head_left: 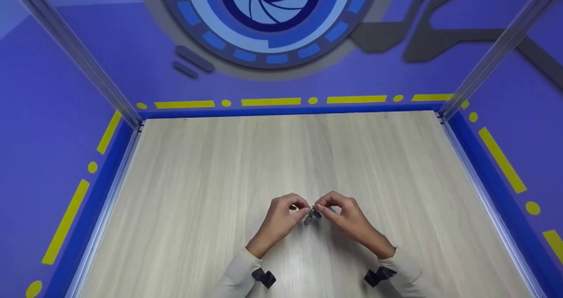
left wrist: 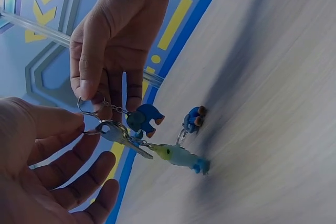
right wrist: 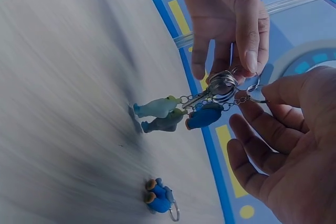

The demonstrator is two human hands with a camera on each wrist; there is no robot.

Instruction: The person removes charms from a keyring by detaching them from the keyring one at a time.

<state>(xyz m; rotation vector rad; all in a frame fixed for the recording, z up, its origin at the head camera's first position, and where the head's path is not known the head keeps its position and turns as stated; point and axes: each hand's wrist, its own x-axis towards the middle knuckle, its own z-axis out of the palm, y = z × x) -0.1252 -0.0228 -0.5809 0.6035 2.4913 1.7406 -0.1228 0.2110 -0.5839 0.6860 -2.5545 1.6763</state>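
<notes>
My left hand and right hand meet low over the table. In the left wrist view, thumb and forefinger of the left hand pinch a key ring with a key on it. From that bunch hangs a pale green figure charm with a yellow head. My right hand pinches a metal ring whose chain carries a blue elephant charm. The rings touch or link; which, I cannot tell. In the right wrist view, a second, darker greenish charm hangs beside the pale one.
Another blue charm with orange-brown feet and its own ring lies on the wooden table, just beside the hands. Blue panels with yellow marks wall in the table at the back and both sides.
</notes>
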